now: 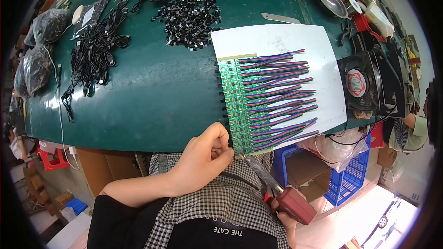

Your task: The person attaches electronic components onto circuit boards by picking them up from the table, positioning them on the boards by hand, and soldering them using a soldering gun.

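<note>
1. I am at a green tabletop (152,110); its near edge passes just before my checked apron (203,203).
2. Near this edge, right of the middle, a white sheet (327,87) carries the row of green circuit boards (237,106), whose coloured wires (281,92) point to the right.
3. Toward the far edge lies a heap of small black connectors (191,18); toward the left edge, tangled black cables (94,60).
4. At the right edge stands a fan (364,83); below the tabletop there is a blue crate (346,189).
5. My right hand (286,221) is partly hidden behind the red handle of the soldering iron; the far corners of the room are dark and bent.
6. My left hand (210,154) has thumb and forefinger closed together by the boards' near left corner; whether a small piece is between, I cannot tell.
7. My right hand grips the soldering iron (295,205), its tip near this same corner.
</note>
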A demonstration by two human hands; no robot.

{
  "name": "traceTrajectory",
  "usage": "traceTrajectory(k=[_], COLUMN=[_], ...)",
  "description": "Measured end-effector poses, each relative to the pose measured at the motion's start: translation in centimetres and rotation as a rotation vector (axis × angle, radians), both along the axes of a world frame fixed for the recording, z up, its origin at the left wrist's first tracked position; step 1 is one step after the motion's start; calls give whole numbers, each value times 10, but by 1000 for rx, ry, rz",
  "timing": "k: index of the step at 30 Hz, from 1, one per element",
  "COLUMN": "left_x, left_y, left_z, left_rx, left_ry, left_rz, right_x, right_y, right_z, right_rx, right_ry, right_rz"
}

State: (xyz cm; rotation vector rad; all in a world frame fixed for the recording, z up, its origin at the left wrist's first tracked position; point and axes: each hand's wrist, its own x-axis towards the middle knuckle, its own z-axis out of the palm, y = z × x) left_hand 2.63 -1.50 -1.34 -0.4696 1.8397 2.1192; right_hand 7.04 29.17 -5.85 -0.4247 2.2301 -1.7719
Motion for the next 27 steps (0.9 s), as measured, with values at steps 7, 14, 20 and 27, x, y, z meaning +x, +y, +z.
traceTrajectory(k=[7,14,20,27], left_x=[0,1,2,1], left_y=[1,2,3,2], left_z=[1,0,1,-2], left_rx=[18,19,-7,-11], left_ry=[-3,-2,16,18], left_rz=[15,17,15,32], right_x=[6,17,0,-1], right_y=[5,17,4,6], right_z=[-2,-8,3,2], right_rx=[-31,-24,-7,77], right_ry=[-114,-171,-45,17], right_rz=[-31,-80,-8,50])
